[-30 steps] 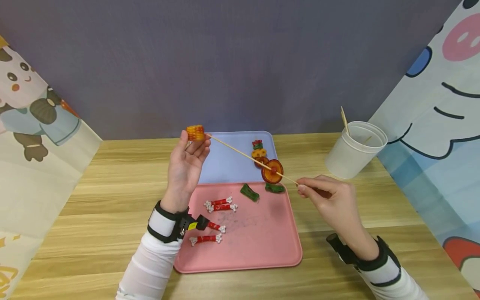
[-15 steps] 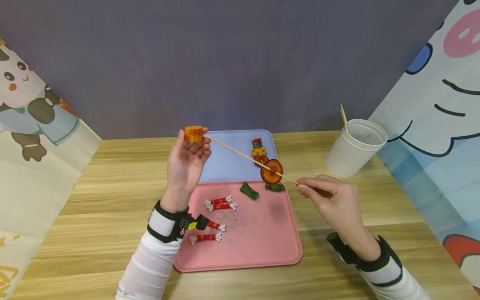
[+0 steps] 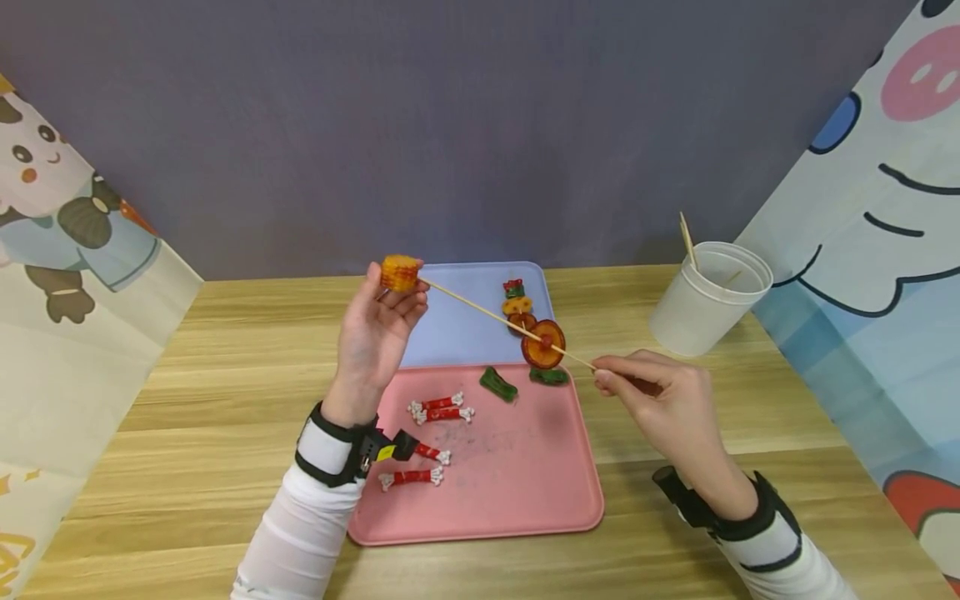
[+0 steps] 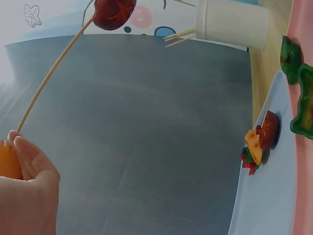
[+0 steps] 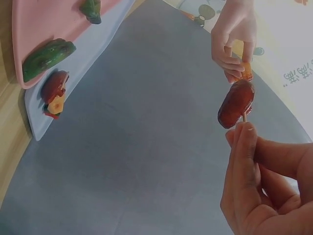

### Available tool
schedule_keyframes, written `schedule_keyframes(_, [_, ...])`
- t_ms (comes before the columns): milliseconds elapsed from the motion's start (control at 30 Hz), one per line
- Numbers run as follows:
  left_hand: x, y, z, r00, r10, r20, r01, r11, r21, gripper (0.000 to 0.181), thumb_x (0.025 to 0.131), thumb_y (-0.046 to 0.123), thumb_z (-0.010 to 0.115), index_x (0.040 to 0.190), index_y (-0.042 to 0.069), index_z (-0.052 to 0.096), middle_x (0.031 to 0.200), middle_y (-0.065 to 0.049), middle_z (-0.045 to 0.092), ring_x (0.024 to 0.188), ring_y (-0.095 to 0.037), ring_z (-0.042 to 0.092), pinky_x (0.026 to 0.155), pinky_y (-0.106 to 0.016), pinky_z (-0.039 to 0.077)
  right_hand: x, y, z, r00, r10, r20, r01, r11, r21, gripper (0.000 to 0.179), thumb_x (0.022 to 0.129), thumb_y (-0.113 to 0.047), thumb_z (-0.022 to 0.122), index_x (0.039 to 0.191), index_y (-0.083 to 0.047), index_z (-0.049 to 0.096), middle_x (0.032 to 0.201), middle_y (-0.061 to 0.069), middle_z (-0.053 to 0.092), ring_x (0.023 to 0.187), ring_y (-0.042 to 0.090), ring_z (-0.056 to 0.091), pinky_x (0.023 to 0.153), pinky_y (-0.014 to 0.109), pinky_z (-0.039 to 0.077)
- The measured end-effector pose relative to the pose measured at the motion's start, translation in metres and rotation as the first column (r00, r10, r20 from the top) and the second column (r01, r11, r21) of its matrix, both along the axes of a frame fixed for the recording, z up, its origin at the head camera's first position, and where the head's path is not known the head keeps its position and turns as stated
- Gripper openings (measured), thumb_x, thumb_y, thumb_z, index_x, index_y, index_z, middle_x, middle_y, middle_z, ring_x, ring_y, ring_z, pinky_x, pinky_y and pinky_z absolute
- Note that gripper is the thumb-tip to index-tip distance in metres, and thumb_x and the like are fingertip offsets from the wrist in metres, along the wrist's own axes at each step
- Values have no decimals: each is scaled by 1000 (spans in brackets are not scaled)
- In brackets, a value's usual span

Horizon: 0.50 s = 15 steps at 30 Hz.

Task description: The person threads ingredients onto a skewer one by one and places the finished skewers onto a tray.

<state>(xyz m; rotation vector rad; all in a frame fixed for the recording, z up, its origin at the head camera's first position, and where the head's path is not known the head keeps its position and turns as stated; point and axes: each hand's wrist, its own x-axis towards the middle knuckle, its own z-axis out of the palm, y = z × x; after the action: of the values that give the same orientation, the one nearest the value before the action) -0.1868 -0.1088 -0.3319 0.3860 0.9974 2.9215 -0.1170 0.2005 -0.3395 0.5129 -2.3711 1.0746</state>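
My left hand (image 3: 375, 329) holds an orange-yellow piece of corn (image 3: 400, 273) between thumb and fingers, raised over the back of the trays. My right hand (image 3: 663, 396) pinches the lower end of a thin wooden skewer (image 3: 480, 308). A reddish-brown mushroom (image 3: 543, 344) is threaded on it, near the right fingertips. From there the skewer slants up and left, its far end reaching my left fingertips beside the corn. In the left wrist view the mushroom (image 4: 114, 11) shows a domed cap with cuts in its top. The skewer's tip is hidden at the corn.
A pink tray (image 3: 525, 492) bears several red-and-white bone-shaped pieces (image 3: 411, 477) and two green pepper pieces (image 3: 498, 383). Behind it, a blue tray (image 3: 450, 325) holds a loaded skewer (image 3: 517, 307). At the right stands a white bucket (image 3: 708, 304) with skewers in it.
My left hand has shifted slightly right with the corn, whose top face now tips more toward the head camera. The right hand, skewer and mushroom have hardly moved.
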Motion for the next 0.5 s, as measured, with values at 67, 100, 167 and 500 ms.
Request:
schedule_keyframes(67, [0,0,0,1000,17,11,-16,999,-47,33,96,31,46,113,3,56,100,-10,63,85,-19,57,78,-23,51,-1,0,0,1000,-3,-6,3,1000,6,11,74,-13,74,85,-13,76,70,-5,69,60,0,60,47,15,47])
schedule_keyframes(100, [0,0,0,1000,21,15,-20,998,-65,33,95,31,47,112,4,56,101,-9,63,86,-20,56,78,-24,51,-1,0,-1,1000,-2,-8,2,1000,5,11,74,-13,74,85,-12,76,70,-4,69,60,0,60,47,15,46])
schedule_keyframes(167, [0,-1,1,999,28,18,-26,995,-94,32,95,30,48,112,5,57,106,-10,63,89,-21,55,79,-24,50,-2,0,-1,1000,-2,-9,2,1000,6,12,73,-12,75,85,-12,76,70,-4,69,60,1,60,47,14,46])
schedule_keyframes(500, [-3,-4,-1,997,73,-4,-73,990,-119,16,91,15,55,99,5,65,103,-10,63,89,-25,60,81,-26,52,-6,3,-6,999,-5,32,5,1000,8,11,74,-12,74,85,-10,75,69,-2,69,58,3,60,46,13,46])
